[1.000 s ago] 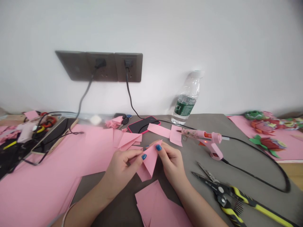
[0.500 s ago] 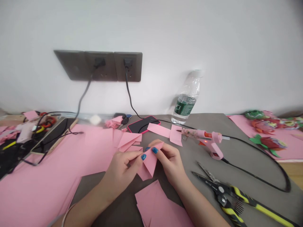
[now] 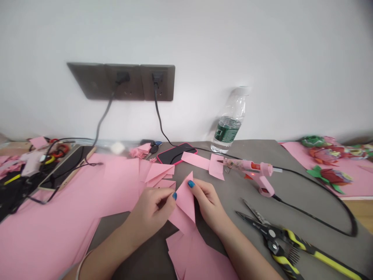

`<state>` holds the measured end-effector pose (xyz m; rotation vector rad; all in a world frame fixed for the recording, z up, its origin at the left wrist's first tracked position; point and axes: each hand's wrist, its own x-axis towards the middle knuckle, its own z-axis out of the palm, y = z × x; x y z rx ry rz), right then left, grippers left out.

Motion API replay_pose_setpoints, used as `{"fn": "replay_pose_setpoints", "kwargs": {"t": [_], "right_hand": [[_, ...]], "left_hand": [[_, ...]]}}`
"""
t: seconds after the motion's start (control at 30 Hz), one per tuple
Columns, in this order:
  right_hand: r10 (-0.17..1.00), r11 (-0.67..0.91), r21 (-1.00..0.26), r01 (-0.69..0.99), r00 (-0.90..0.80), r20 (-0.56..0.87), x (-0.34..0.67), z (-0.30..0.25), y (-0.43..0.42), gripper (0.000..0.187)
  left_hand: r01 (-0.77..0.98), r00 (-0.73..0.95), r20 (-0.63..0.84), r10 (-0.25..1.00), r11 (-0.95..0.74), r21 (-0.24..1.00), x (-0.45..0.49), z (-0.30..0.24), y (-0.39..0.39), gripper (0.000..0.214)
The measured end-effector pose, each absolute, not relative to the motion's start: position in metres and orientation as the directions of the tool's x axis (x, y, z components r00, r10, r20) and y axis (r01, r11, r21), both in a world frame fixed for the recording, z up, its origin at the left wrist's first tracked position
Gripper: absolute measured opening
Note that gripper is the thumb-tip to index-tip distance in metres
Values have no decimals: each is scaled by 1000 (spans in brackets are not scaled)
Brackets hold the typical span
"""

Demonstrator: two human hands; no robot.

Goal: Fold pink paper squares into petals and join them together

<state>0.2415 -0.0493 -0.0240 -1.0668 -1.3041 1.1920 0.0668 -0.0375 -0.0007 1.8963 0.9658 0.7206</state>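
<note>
A folded pink paper piece (image 3: 185,202) is pinched between my two hands just above the grey table (image 3: 239,194). My left hand (image 3: 154,212) grips its left edge with thumb and fingers closed. From the right, my right hand (image 3: 208,204) holds the other side, thumb on top near the pointed tip. The fingernails are painted blue. More cut pink paper pieces (image 3: 195,256) lie directly below my hands, and folded pink triangles (image 3: 159,173) lie just beyond them.
A pink glue gun (image 3: 256,173) with a black cord lies to the right. Yellow-handled scissors (image 3: 285,241) sit at the lower right. A water bottle (image 3: 230,122), a phone (image 3: 173,153), a tablet (image 3: 67,165), large pink sheets (image 3: 58,217) and paper flowers (image 3: 332,163) surround the work spot.
The folded paper has been turned so that its point now stands upward. My right thumb has shifted a little to the left along its top edge.
</note>
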Motion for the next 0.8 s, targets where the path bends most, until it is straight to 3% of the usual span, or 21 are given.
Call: {"fn": "replay_pose_setpoints", "kwargs": {"t": [0.33,0.53,0.8], "right_hand": [[969,192,-981,34,-166,184,240,-20,-50,47],[881,340,-937,82,-375,287,238,-26,-52,46],[856,323,-944,71,-447,259,236,-25,-53,43]], "left_hand": [[361,581,-26,814,-230,904,60,3,-24,37],[239,559,25,829,-190,952,64,1,-26,32],[263,513,120,850,-289,920,67,-7,-31,33]]}}
